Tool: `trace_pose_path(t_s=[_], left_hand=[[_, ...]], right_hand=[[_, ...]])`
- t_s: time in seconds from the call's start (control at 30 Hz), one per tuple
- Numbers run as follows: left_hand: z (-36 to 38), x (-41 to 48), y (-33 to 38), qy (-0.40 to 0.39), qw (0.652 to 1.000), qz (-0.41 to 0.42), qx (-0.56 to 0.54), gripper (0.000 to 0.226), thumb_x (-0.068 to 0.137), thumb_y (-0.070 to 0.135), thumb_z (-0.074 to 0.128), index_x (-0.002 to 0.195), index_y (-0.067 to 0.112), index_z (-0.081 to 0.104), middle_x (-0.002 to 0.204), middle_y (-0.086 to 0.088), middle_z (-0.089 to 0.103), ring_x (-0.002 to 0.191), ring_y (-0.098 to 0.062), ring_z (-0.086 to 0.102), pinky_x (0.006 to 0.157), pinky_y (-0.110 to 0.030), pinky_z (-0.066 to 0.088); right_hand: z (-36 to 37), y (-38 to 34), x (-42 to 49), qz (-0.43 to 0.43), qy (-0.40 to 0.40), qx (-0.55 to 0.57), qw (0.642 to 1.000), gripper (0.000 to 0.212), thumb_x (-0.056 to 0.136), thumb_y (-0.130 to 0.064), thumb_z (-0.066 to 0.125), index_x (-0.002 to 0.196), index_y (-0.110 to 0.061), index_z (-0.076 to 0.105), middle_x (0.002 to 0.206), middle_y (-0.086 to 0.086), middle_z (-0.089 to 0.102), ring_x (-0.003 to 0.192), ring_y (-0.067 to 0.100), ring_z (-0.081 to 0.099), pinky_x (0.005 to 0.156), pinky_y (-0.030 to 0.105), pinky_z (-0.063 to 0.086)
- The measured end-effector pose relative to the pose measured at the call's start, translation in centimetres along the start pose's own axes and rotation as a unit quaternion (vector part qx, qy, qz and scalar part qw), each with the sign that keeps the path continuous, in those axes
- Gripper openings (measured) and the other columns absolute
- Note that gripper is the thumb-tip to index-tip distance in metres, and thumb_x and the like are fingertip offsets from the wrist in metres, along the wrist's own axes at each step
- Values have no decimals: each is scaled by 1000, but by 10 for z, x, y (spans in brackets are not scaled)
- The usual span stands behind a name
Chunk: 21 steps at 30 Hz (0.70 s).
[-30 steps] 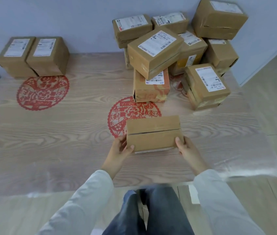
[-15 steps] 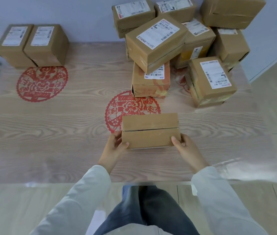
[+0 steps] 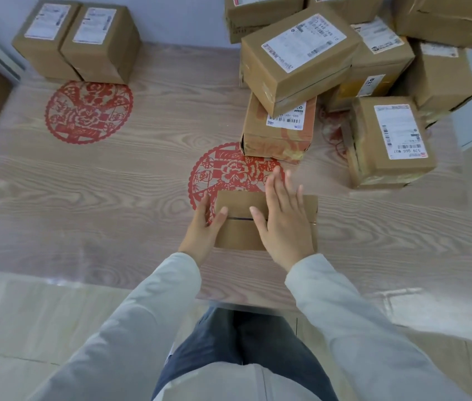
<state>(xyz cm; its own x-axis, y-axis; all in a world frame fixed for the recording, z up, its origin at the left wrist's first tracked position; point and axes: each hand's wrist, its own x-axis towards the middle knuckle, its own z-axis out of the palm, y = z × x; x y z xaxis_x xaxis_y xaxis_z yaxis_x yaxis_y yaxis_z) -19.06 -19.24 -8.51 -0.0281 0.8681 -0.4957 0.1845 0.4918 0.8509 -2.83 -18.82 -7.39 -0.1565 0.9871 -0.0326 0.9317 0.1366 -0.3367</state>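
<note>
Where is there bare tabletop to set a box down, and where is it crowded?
Free: the wood-grain tabletop between the left red paper-cut circle and the middle red paper-cut circle, and the front strip left of the plain brown cardboard box. Crowded: the pile of labelled cardboard boxes back right; two more labelled boxes sit back left.

the small box (image 3: 239, 234) was plain matt brown cardboard, smooth-faced. the table (image 3: 113, 198) showed pale wood grain under a glossy clear film (image 3: 446, 319). the stacked boxes (image 3: 295, 68) were cardboard too, with white paper labels (image 3: 304, 41) and shiny tape (image 3: 275, 147). the sleeves (image 3: 154, 299) were matt cloth.
</note>
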Motion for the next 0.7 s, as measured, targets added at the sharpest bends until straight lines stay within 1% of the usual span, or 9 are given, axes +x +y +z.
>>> trace_pose_path(t_s=[0.07, 0.13, 0.23, 0.33, 0.43, 0.5, 0.57, 0.7], left_hand=[[1, 1, 3, -8, 1000, -4, -6, 67, 97, 36, 48, 152, 20, 13, 156, 3, 25, 141, -10, 26, 116, -34, 26], [4, 3, 4, -19, 1000, -4, -8, 62, 99, 34, 44, 152, 19, 16, 155, 1, 28, 141, -13, 29, 116, -35, 27], [7, 6, -1, -34, 999, -13, -4, 54, 100, 37, 40, 150, 20, 26, 148, -2, 42, 133, -17, 42, 111, -39, 36], [8, 13, -3, -28, 999, -18, -9, 51, 100, 38, 40, 147, 21, 32, 142, -2, 48, 127, -18, 48, 108, -41, 39], [9, 15, -2, -36, 999, -22, -22, 51, 100, 36, 40, 148, 21, 30, 141, -1, 48, 126, -17, 49, 108, -41, 40], [7, 12, -1, -42, 999, -22, -20, 53, 99, 37, 40, 148, 21, 28, 143, 0, 46, 128, -16, 47, 109, -41, 39], [7, 13, -3, -47, 998, -22, -27, 53, 100, 36, 40, 149, 21, 27, 144, 0, 45, 129, -16, 46, 109, -40, 39], [8, 15, -4, -48, 998, -29, -30, 53, 100, 35, 41, 148, 19, 27, 143, -2, 46, 128, -18, 47, 108, -42, 40]], right_hand=[[7, -4, 5, -16, -5, -33, 999, 74, 98, -53, 6, 148, 1, 17, 157, 15, 13, 146, 26, 7, 119, 38, -2], [15, -3, 7, -20, -7, -68, 997, 73, 100, -51, 7, 146, 2, 23, 156, 17, 21, 145, 28, 14, 118, 41, 3], [21, -1, 11, -26, 1, -92, 995, 69, 99, -49, 18, 146, 1, 23, 156, 15, 21, 145, 28, 15, 117, 43, 8], [25, 1, 17, -31, 0, -92, 995, 68, 98, -47, 20, 147, 0, 22, 156, 14, 21, 146, 28, 15, 117, 44, 9], [23, 1, 20, -26, -3, -83, 996, 69, 99, -48, 16, 147, 0, 21, 156, 14, 22, 146, 28, 15, 117, 44, 10], [23, 2, 17, -33, 5, -85, 996, 70, 100, -50, 10, 147, 1, 23, 155, 15, 24, 145, 29, 18, 116, 45, 13], [24, 3, 16, -40, 12, -85, 995, 71, 101, -51, 8, 146, 2, 24, 155, 16, 25, 144, 29, 19, 116, 46, 15], [27, 2, 17, -36, 4, -83, 996, 70, 99, -49, 19, 147, 1, 25, 155, 15, 24, 145, 29, 18, 116, 46, 14]])
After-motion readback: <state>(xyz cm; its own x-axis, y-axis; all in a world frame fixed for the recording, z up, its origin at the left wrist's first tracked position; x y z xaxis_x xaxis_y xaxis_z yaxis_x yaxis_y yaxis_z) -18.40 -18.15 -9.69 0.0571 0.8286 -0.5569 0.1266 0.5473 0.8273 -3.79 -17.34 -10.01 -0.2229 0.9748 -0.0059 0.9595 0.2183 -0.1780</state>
